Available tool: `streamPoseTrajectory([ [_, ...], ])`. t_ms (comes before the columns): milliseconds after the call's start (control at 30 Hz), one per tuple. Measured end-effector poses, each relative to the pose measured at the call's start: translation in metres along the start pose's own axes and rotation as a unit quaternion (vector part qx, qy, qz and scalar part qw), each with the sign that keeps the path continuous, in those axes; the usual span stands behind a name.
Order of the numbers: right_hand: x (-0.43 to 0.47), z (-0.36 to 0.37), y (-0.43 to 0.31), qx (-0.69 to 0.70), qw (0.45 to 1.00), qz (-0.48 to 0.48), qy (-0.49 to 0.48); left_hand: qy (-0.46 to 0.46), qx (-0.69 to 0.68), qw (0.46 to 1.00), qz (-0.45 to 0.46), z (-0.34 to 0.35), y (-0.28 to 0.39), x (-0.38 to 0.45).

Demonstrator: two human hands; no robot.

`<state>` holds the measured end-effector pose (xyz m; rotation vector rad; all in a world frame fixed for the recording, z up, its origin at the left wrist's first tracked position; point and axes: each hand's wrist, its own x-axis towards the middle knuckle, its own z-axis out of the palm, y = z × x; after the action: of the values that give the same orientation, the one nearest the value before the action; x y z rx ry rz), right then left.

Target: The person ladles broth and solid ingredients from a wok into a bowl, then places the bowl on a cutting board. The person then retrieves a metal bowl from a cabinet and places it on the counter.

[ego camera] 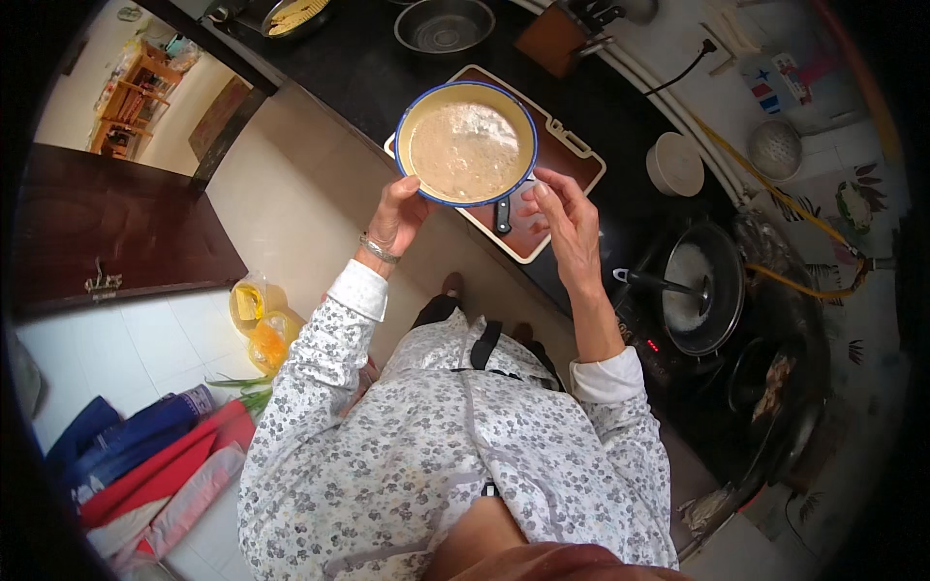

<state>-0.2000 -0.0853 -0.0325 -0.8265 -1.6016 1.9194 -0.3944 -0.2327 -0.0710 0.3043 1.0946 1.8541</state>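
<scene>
A cream enamel basin [465, 149] with a blue rim is before me, over a brown cutting board [580, 168] with a white edge. Cloudy beige liquid, bubbly on its surface, fills much of it. My left hand [398, 216] grips the basin's near left rim, thumb on top and fingers underneath. Beside the near right rim is my right hand [570, 221], its fingers parted and slightly bent, holding nothing; whether a fingertip touches the rim is unclear. Between the hands, a knife's black handle [502, 216] shows on the board, the rest mostly hidden by the basin.
On the black counter, a wok [703, 319] containing a whitish substance and a ladle [672, 285] sits right. A white bowl [675, 164], knife block [554, 40] and metal pan [445, 27] stand farther back. Yellow bags [269, 341] lie on the floor at left.
</scene>
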Motion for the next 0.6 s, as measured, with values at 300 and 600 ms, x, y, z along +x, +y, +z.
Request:
streamPoseTrajectory([
  [300,0.056,0.044,-0.004,0.014,0.999,0.026,-0.013,-0.01,-0.001,1.0,-0.024,-0.042,0.025,0.031],
  [600,0.102,0.07,0.0,0.005,0.998,0.033,-0.054,0.024,-0.034,0.999,0.003,-0.065,0.034,0.048],
])
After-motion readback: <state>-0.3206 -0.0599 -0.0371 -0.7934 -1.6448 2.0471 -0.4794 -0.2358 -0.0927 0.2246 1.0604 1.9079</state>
